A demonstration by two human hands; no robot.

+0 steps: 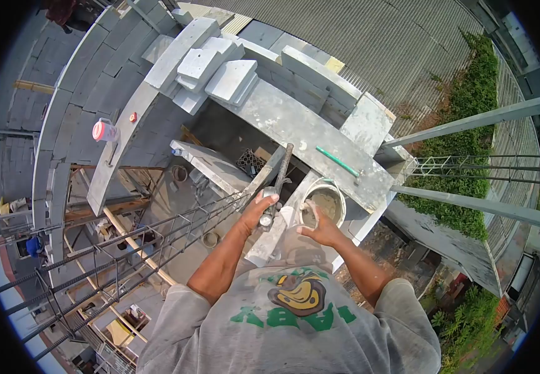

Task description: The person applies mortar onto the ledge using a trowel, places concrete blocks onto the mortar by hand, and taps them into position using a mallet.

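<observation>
My left hand (259, 212) is closed around a grey, mortar-stained hammer-like tool (279, 177). Its long shaft points away from me, and its exact kind is hard to make out. My right hand (323, 227) is beside the near rim of a white bucket (343, 215), fingers apart and curved, with nothing visible in them. Inside that bucket is grey wet mortar (326, 202). Just beyond it, a green rod-like tool (337, 161) lies on a pale grey plank (301, 134).
White blocks (204, 65) are stacked at the plank's far end. A pink-lidded jug (105, 130) stands on a board at left. Rebar cages (176, 230) cross at lower left, above a deep drop to the floor. Slanted beams (469, 121) extend right.
</observation>
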